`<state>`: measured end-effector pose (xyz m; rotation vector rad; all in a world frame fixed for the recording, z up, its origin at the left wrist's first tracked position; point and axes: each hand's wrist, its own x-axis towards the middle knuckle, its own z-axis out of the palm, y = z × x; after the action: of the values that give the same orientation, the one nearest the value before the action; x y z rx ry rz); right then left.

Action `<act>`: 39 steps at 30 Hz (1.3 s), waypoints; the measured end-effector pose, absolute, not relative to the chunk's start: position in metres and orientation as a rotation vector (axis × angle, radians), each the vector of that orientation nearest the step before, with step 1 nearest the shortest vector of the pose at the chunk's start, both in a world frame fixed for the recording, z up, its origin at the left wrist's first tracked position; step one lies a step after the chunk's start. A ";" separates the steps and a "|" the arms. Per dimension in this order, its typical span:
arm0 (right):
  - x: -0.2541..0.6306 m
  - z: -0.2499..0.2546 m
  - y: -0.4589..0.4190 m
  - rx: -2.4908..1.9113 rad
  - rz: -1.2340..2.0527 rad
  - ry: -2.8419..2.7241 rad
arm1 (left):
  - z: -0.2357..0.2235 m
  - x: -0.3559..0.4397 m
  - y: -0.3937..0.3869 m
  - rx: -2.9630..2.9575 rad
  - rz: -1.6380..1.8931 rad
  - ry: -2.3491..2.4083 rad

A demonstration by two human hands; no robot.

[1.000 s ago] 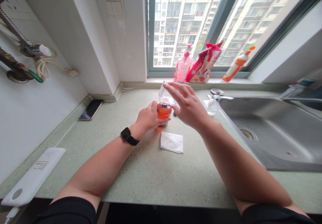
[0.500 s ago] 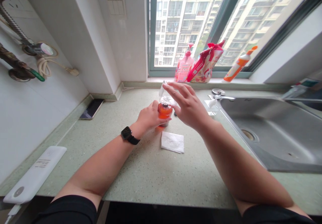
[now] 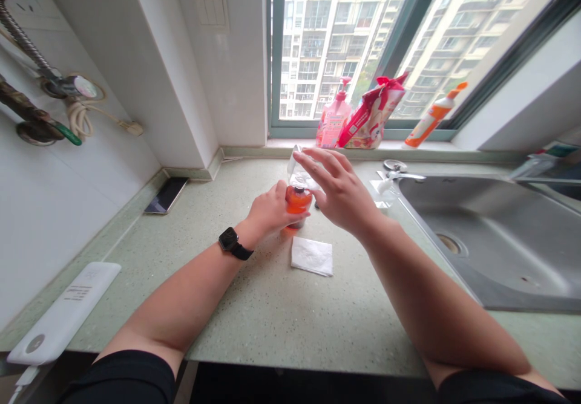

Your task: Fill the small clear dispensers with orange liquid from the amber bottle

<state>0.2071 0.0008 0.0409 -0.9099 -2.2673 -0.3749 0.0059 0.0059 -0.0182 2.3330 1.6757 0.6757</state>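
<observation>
Fingers of the left hand [image 3: 271, 209] were curled round the small orange bottle [image 3: 296, 202] at frame centre, steadied on the counter [image 3: 254, 295]. Above its open neck the right hand [image 3: 340, 195] was held spread; capping or pouring probably called for alignment.

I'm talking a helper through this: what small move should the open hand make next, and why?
Probably lower the right hand onto the clear piece above the orange bottle. The left hand grips the bottle on the counter, while the right hand's fingers are spread and appear to hold nothing.
</observation>
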 end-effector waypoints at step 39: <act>0.204 0.037 0.001 -0.886 -0.394 -2.265 | -0.021 0.005 0.008 2.326 0.676 1.660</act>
<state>0.2040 0.0009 0.0368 -0.8865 -2.2646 -0.3942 0.0050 0.0083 -0.0209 2.3259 1.6597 0.6756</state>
